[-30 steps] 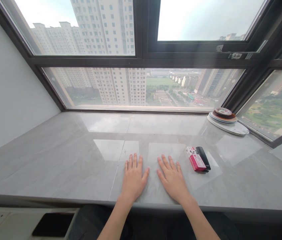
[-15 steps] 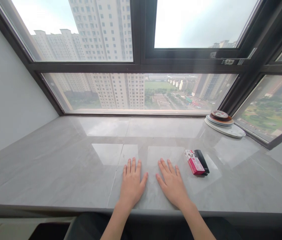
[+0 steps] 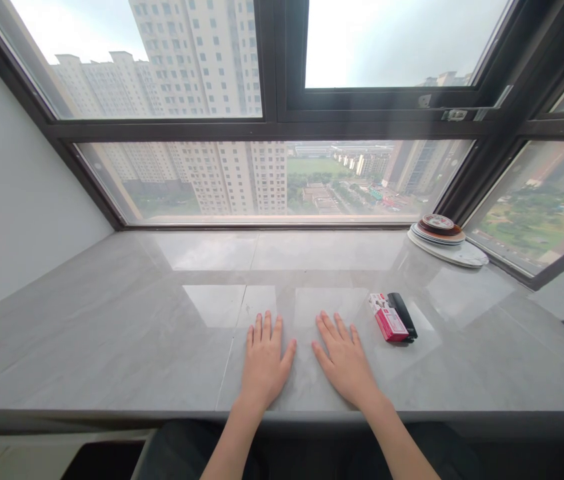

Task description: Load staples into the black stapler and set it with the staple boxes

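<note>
My left hand (image 3: 264, 363) lies flat, palm down, on the glossy grey stone sill (image 3: 112, 333), fingers spread and pointing toward the window. Beside it, a short gap to the right, my right hand (image 3: 345, 360) rests the same way with its thumb turned inward. Neither hand holds anything. To the right of my right hand, apart from it, sits a small pink and white box (image 3: 389, 319). A black stapler (image 3: 403, 317) lies right along the box's right side.
In the far right corner a stack of round plates or coasters (image 3: 439, 230) sits on a larger white oval board (image 3: 472, 257). Dark window frames (image 3: 272, 130) border the sill at the back. The sill's front edge (image 3: 112, 413) runs just before my lap.
Both hands stay flat in the same place on the sill. The camera view has tilted and shifted slightly; nothing was picked up or moved.
</note>
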The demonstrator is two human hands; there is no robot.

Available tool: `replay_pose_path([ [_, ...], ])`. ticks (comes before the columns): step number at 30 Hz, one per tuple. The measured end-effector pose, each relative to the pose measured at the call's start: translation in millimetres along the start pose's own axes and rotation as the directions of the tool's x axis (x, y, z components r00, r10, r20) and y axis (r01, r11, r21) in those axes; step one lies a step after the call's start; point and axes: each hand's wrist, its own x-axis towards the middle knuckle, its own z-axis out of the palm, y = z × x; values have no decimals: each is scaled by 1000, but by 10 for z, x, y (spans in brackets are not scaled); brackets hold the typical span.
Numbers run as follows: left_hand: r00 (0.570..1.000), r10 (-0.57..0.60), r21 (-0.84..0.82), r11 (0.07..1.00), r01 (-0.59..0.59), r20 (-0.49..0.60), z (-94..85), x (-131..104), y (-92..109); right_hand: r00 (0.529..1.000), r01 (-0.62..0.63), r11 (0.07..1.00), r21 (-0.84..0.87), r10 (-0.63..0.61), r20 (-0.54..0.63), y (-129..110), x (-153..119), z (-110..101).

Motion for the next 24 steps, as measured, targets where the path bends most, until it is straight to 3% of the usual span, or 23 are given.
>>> replay_pose_path([
  [24,1000,-19,-1,1000,19,19,16,6,19,1000,1,1000,-9,-1,-18,20,-15,33],
])
